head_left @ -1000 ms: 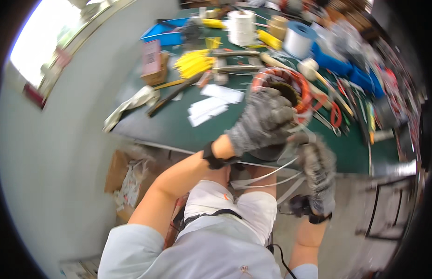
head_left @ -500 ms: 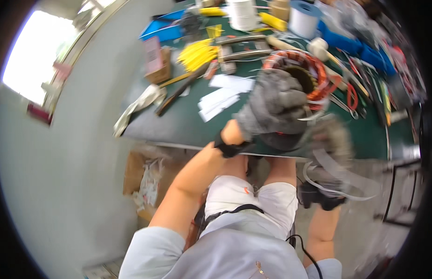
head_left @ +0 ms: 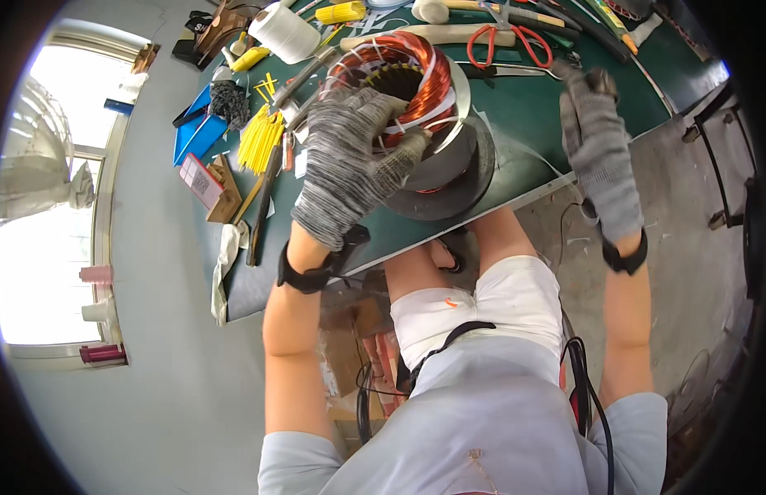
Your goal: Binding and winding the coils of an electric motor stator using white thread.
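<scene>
A motor stator [head_left: 437,78] with copper-coloured windings and white ties stands on a dark round base [head_left: 449,194] near the table's front edge. My left hand [head_left: 350,153], in a grey knitted glove, grips the near left side of its winding, the thumb lying by the rim. Off to the right, past the table edge, my gloved right hand [head_left: 601,148] is raised with its fingers curled. A thin white strip [head_left: 531,155] stretches from beside the stator to this hand; its end is hidden there.
Red-handled scissors [head_left: 515,45], a wooden-handled mallet [head_left: 432,35] and a white thread spool [head_left: 284,35] lie beyond the stator. Left of it are yellow strips [head_left: 261,139], a dark stick [head_left: 266,206] and a blue tray [head_left: 193,124]. A black metal frame [head_left: 721,157] stands at the right.
My right hand has moved up and outward to the right, drawing the white strip out. My left hand now sits on the stator's left side. The view has turned and shifted.
</scene>
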Demonstrator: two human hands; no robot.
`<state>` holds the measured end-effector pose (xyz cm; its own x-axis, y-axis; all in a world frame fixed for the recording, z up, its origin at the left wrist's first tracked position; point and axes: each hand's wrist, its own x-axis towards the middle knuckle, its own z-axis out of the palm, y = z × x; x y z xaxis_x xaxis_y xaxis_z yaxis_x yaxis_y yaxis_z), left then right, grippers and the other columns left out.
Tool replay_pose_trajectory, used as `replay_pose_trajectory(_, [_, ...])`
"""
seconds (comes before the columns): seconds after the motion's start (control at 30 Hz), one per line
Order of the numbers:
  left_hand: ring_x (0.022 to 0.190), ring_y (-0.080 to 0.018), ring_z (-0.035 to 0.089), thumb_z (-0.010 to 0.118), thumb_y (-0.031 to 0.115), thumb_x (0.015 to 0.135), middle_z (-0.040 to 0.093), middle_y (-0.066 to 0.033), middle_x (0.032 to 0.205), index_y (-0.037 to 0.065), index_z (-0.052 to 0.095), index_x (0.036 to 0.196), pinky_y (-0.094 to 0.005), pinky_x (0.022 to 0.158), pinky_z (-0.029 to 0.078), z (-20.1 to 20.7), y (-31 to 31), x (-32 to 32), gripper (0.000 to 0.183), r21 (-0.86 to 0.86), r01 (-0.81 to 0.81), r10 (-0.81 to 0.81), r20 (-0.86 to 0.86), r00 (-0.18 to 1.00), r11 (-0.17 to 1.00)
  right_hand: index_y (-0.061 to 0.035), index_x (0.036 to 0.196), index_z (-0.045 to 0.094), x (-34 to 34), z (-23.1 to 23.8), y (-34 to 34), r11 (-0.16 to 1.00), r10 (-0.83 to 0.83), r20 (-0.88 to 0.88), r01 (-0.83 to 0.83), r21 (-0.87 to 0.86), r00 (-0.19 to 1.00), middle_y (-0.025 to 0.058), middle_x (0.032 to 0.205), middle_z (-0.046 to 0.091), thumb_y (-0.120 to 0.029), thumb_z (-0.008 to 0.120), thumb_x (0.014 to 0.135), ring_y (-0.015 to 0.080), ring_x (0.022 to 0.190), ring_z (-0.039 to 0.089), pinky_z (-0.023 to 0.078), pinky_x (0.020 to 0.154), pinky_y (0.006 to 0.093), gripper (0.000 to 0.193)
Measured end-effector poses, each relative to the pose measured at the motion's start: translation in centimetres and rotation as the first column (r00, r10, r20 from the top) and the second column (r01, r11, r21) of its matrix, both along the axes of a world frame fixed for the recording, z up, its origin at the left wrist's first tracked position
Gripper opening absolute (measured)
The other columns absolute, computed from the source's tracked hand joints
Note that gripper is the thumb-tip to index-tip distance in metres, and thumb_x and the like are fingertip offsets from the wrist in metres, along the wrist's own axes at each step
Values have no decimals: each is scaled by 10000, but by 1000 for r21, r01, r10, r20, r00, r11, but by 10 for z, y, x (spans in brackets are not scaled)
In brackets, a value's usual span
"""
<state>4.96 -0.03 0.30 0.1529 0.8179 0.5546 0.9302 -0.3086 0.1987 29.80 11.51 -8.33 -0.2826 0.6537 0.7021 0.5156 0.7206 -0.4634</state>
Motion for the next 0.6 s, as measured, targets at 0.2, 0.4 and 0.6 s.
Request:
replay_pose_trajectory(0.2, [736,-280,560,694,262,685,598,-112,735,59,643,905,-382,706,444,8,-4,-2,303,-185,-87,92,17,996,979,-107,1068,613,-49,28,-75,885,365,-403,-447,-131,840,113,941,576,-83,561,795,266,806,570,481,735,362,278])
replay_pose_trajectory(0.4, [811,-292,618,652,341,744,645,-146,859,49,620,1038,-389,756,475,18,9,-9,415,-277,35,-30,24,999,960,-153,1220,490,-110,17,-72,983,168,-123,-156,102,978,115,1091,510,-142,603,772,292,940,561,491,757,398,463])
replay_pose_trajectory(0.6, [1209,-383,380,657,470,708,498,-167,1261,85,599,1113,-488,1038,238,18,4,-15,562,-144,-169,85,-462,883,975,-31,1139,447,-68,25,-93,306,-15,-851,-808,-503,524,23,803,477,-110,482,895,99,696,498,452,612,201,259])
